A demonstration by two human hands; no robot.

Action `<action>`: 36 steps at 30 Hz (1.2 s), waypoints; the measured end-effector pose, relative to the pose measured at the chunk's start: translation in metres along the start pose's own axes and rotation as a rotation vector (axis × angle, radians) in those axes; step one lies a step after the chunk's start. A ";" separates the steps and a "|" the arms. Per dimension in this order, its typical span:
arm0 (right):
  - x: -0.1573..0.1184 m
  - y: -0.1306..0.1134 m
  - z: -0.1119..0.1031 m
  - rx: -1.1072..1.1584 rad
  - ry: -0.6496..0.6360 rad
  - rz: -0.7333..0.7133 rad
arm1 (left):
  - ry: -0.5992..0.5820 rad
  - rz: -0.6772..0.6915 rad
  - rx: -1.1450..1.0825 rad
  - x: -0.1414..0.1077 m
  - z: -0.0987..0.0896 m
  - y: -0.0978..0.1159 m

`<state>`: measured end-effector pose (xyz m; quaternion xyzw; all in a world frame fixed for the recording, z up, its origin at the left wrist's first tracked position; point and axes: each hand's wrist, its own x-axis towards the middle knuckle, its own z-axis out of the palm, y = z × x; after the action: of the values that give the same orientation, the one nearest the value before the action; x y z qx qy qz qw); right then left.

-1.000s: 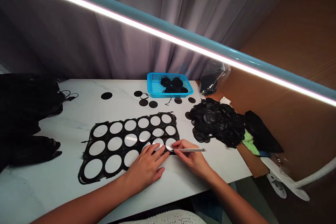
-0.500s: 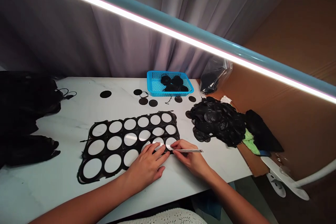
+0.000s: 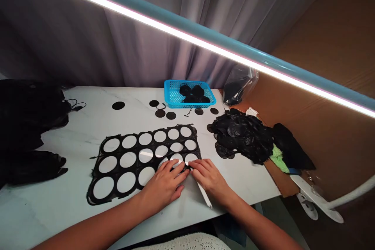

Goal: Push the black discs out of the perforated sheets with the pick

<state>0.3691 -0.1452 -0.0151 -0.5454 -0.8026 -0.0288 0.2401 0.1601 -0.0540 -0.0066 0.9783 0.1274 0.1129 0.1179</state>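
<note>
A black sheet (image 3: 123, 175) with rows of round holes lies flat on the white table, its lower right part covered by my hands. My left hand (image 3: 164, 181) rests palm down on that part, fingers stretched over the holes. Beside it, at the sheet's lower right corner, my right hand (image 3: 209, 177) is closed on a slim white pen-like tool (image 3: 205, 196). The tool's tail points down toward the table's front edge. Its tip lies at the sheet's edge, hidden by my fingers.
Loose black discs (image 3: 160, 113) lie behind the sheet, near a blue basket (image 3: 189, 105) holding more of them. On the right is a heap of black discs (image 3: 243, 134), on the left a black bundle (image 3: 26, 125). A lit lamp tube (image 3: 187, 35) crosses above.
The white tool has swung from pointing right to pointing down toward the front edge, and my right fingers have turned with it. My left hand has stayed in place.
</note>
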 end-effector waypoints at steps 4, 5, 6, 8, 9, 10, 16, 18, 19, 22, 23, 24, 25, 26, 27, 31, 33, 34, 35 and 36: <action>0.001 0.046 -0.027 -0.099 0.248 0.338 | -0.038 0.004 -0.001 0.003 -0.004 0.000; 0.001 0.061 -0.036 -0.102 0.331 0.466 | -0.049 0.003 0.000 0.004 -0.006 0.001; 0.002 0.074 -0.044 -0.070 0.405 0.582 | -0.064 0.001 -0.002 0.006 -0.008 0.001; 0.003 0.094 -0.055 0.124 0.509 0.763 | -0.104 0.009 -0.005 0.013 -0.012 0.001; 0.004 0.098 -0.057 0.282 0.540 0.824 | -0.121 0.024 -0.006 0.017 -0.014 0.002; 0.006 0.100 -0.057 0.468 0.557 0.873 | -0.133 0.043 -0.015 0.021 -0.014 0.003; 0.023 0.087 -0.040 1.499 0.597 1.093 | -0.047 0.080 -0.349 0.046 -0.009 0.014; 0.028 0.088 -0.037 1.701 0.629 1.160 | 0.007 0.087 -0.414 0.050 -0.009 0.016; 0.030 0.090 -0.037 1.782 0.639 1.190 | 0.031 0.089 -0.397 0.050 -0.009 0.015; 0.037 0.093 -0.041 1.957 0.616 1.196 | 0.098 0.027 -0.241 0.047 -0.007 0.007; 0.039 0.093 -0.042 1.982 0.595 1.163 | 0.112 -0.008 -0.191 0.045 -0.005 0.002; 0.042 0.091 -0.043 1.981 0.569 1.115 | 0.118 -0.036 -0.154 0.042 -0.002 -0.003; 0.044 0.087 -0.043 1.947 0.539 1.058 | 0.117 -0.052 -0.125 0.039 0.002 -0.008; 0.046 0.082 -0.042 1.877 0.505 1.000 | 0.108 -0.055 -0.100 0.036 0.006 -0.013; 0.048 0.077 -0.039 1.769 0.458 0.943 | 0.092 -0.049 -0.081 0.033 0.010 -0.017; 0.049 0.054 -0.023 1.217 0.116 0.730 | 0.018 -0.036 -0.031 0.025 0.017 -0.024; 0.046 0.046 -0.016 1.030 -0.044 0.643 | -0.009 -0.039 -0.018 0.023 0.017 -0.025; 0.044 0.044 -0.014 0.970 -0.088 0.613 | -0.016 -0.038 -0.016 0.022 0.016 -0.025; 0.042 0.042 -0.013 0.925 -0.112 0.592 | -0.017 -0.034 -0.016 0.022 0.016 -0.025; 0.041 0.041 -0.012 0.893 -0.123 0.580 | -0.012 -0.029 -0.018 0.021 0.015 -0.025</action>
<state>0.3986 -0.0972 0.0039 -0.5902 -0.5654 0.4151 0.3995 0.1786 -0.0281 -0.0235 0.9760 0.1396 0.1063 0.1292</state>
